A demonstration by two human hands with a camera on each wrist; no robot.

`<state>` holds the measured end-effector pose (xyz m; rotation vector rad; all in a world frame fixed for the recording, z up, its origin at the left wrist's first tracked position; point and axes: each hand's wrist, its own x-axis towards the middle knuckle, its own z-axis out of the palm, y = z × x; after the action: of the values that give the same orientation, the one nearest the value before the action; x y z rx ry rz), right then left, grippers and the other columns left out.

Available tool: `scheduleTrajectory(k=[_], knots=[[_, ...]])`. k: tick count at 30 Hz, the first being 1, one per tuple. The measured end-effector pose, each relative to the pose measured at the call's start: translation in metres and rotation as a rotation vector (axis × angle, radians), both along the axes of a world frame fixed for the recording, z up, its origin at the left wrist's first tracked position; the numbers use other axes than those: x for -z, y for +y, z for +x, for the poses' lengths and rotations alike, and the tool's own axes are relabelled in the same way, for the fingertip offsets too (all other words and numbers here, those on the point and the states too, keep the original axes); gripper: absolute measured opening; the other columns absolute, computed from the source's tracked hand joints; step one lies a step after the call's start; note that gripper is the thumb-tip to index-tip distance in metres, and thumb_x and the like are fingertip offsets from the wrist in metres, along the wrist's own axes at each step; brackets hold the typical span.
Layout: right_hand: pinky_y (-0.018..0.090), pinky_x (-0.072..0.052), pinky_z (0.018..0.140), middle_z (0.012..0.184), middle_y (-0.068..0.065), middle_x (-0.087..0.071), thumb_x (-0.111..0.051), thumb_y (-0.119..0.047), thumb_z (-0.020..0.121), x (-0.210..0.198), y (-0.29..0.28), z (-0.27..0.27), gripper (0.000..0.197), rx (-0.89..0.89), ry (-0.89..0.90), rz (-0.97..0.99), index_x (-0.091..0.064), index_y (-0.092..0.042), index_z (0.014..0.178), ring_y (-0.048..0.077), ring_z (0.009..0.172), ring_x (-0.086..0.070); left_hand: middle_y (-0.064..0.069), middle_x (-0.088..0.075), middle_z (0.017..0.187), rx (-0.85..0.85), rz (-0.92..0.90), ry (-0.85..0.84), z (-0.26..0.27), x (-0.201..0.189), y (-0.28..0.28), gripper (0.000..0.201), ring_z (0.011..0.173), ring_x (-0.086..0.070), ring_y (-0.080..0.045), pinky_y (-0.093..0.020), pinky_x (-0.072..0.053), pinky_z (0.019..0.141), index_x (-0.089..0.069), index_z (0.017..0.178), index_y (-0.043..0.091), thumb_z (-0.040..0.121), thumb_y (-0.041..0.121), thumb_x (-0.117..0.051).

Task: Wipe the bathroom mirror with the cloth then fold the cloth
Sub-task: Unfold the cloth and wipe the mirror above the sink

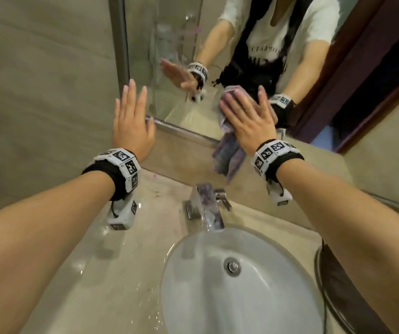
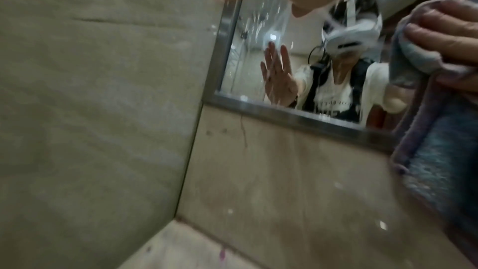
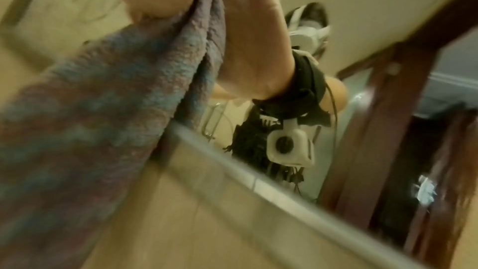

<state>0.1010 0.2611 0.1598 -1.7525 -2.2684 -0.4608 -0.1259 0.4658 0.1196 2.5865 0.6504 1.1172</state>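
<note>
A wall mirror [image 1: 169,32] in a metal frame hangs above the washbasin. My right hand [image 1: 249,116] presses a purple and blue cloth [image 1: 227,155] flat against the mirror's lower part, fingers straight. Most of the cloth [image 3: 85,114] hangs down below my palm over the frame [image 3: 258,183]. My left hand [image 1: 132,121] is raised by the mirror's lower left corner with straight, spread fingers and holds nothing; whether it touches the glass I cannot tell. Water streaks mark the mirror [image 2: 258,34] near that corner. The cloth [image 2: 434,150] shows at the right edge of the left wrist view.
Below my arms lie a white oval basin [image 1: 241,285] and a chrome tap [image 1: 208,208] on a wet beige counter [image 1: 111,273]. A tiled wall [image 1: 36,92] closes the left side. A dark round object [image 1: 343,280] sits at the counter's right. A dark wooden door frame [image 1: 362,68] shows in the mirror.
</note>
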Motion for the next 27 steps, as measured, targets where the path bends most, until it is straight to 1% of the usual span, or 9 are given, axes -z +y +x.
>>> scheduleTrajectory(k=[1, 2, 3, 5, 9, 14, 18, 21, 27], knots=[[0.046, 0.007, 0.117, 0.154, 0.009, -0.027, -0.034, -0.037, 0.096, -0.019, -0.001, -0.008, 0.058, 0.278, -0.388, 0.056, -0.020, -0.016, 0.148, 0.027, 0.144, -0.014, -0.013, -0.010, 0.156, -0.006, 0.024, -0.034, 0.002, -0.017, 0.001, 0.061, 0.145, -0.008, -0.025, -0.038, -0.005, 0.118, -0.021, 0.147, 0.010, 0.091, 0.013, -0.046], [0.053, 0.003, 0.115, 0.153, 0.010, -0.029, -0.039, -0.033, 0.094, -0.034, -0.006, -0.022, 0.060, 0.606, -0.412, 0.093, -0.020, -0.014, 0.148, 0.030, 0.143, -0.019, -0.013, -0.011, 0.156, -0.016, 0.048, -0.071, 0.003, -0.035, 0.003, 0.061, 0.145, -0.009, -0.025, -0.039, -0.005, 0.118, -0.022, 0.147, 0.010, 0.091, 0.014, -0.045], [0.059, -0.004, 0.113, 0.153, 0.011, -0.028, -0.041, -0.031, 0.094, -0.048, -0.009, -0.031, 0.062, 0.776, -0.472, 0.271, -0.018, -0.013, 0.148, 0.031, 0.142, -0.022, -0.013, -0.011, 0.156, -0.026, 0.065, -0.105, 0.004, -0.055, 0.006, 0.062, 0.145, -0.009, -0.025, -0.039, -0.005, 0.118, -0.022, 0.147, 0.010, 0.090, 0.014, -0.045], [0.061, -0.008, 0.110, 0.155, 0.011, -0.021, -0.040, -0.036, 0.095, -0.084, -0.012, -0.044, 0.064, 0.906, -0.447, 0.392, -0.016, -0.012, 0.149, 0.032, 0.143, -0.019, -0.013, -0.012, 0.156, -0.047, 0.097, -0.175, 0.006, -0.098, 0.013, 0.062, 0.145, -0.010, -0.025, -0.039, -0.007, 0.118, -0.022, 0.147, 0.009, 0.089, 0.016, -0.044], [0.050, 0.006, 0.115, 0.158, 0.016, -0.004, -0.045, -0.045, 0.089, -0.175, -0.001, -0.059, 0.082, 1.148, -0.296, 0.451, -0.004, -0.008, 0.150, 0.033, 0.146, -0.001, -0.008, -0.020, 0.155, -0.104, 0.155, -0.355, 0.006, -0.183, 0.029, 0.058, 0.139, -0.028, -0.026, -0.040, -0.025, 0.110, -0.030, 0.145, 0.012, 0.089, 0.019, -0.043], [0.047, 0.000, 0.118, 0.155, 0.024, 0.006, -0.048, -0.053, 0.087, -0.262, 0.021, -0.064, 0.096, 1.294, -0.113, 0.569, 0.003, 0.001, 0.148, 0.040, 0.144, 0.006, -0.009, -0.027, 0.152, -0.111, 0.239, -0.550, -0.007, -0.277, 0.055, 0.056, 0.135, -0.034, -0.026, -0.035, -0.024, 0.111, -0.034, 0.143, 0.012, 0.088, 0.020, -0.040], [0.048, 0.003, 0.118, 0.156, 0.021, 0.009, -0.037, -0.051, 0.094, -0.310, 0.032, -0.064, 0.086, 1.332, -0.095, 0.583, 0.007, -0.001, 0.148, 0.038, 0.144, 0.010, -0.009, -0.026, 0.152, -0.131, 0.285, -0.644, -0.019, -0.329, 0.072, 0.055, 0.139, -0.028, -0.025, -0.036, -0.011, 0.117, -0.033, 0.143, 0.012, 0.088, 0.020, -0.038], [0.050, 0.005, 0.117, 0.157, 0.013, 0.013, -0.029, -0.045, 0.098, -0.345, 0.032, -0.061, 0.074, 1.293, -0.143, 0.557, 0.010, -0.008, 0.149, 0.031, 0.145, 0.013, -0.011, -0.025, 0.152, -0.108, 0.319, -0.671, -0.026, -0.345, 0.081, 0.054, 0.140, -0.025, -0.025, -0.034, -0.010, 0.117, -0.033, 0.143, 0.010, 0.090, 0.018, -0.038], [0.052, 0.007, 0.115, 0.158, 0.009, 0.014, -0.029, -0.041, 0.099, -0.396, 0.050, -0.059, 0.069, 1.287, -0.203, 0.584, 0.010, -0.013, 0.149, 0.028, 0.145, 0.013, -0.010, -0.037, 0.147, -0.109, 0.338, -0.775, -0.017, -0.349, 0.084, 0.048, 0.133, -0.038, -0.027, -0.037, -0.028, 0.108, -0.043, 0.136, 0.011, 0.089, 0.021, -0.042]])
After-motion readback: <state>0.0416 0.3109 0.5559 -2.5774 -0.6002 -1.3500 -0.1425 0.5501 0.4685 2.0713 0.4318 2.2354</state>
